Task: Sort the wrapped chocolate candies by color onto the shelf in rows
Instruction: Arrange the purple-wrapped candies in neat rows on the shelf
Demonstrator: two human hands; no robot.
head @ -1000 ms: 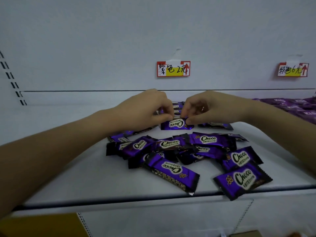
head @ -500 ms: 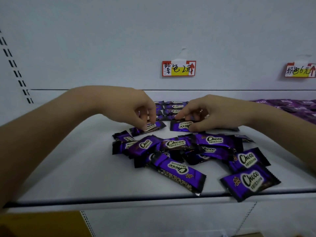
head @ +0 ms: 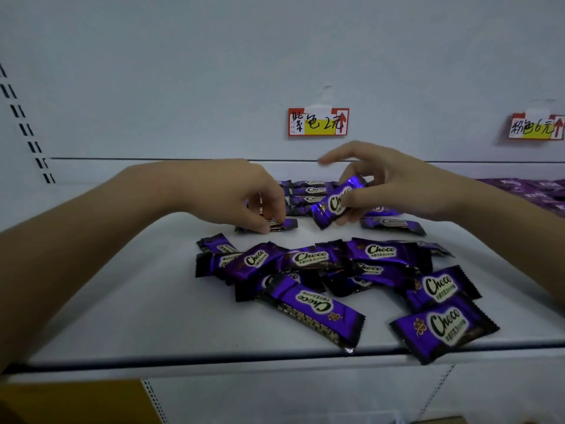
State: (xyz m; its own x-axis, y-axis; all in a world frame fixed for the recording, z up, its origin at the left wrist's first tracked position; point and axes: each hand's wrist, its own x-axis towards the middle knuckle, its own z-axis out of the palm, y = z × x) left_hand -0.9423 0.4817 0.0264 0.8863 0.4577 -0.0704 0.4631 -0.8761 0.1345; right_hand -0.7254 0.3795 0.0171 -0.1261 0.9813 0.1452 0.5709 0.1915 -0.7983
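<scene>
White shelf (head: 122,316), camera looking down at it. Loose pile (head: 321,270) of purple Choco candies mid-shelf, overlapping, a few close to the front edge. Left hand (head: 238,194) has its fingers curled down, tips pinching a flat candy (head: 284,224) that lies on the shelf just behind the pile. Right hand (head: 397,185) grips a lifted candy (head: 336,203), tilted and clear of the shelf, index finger extended. Sorted row (head: 312,191) of purple candies sits at the back between the hands. Two price tags (head: 318,122) on the back wall.

Loose candies (head: 330,270) on shelf (head: 122,316) front; row (head: 312,191) behind.
</scene>
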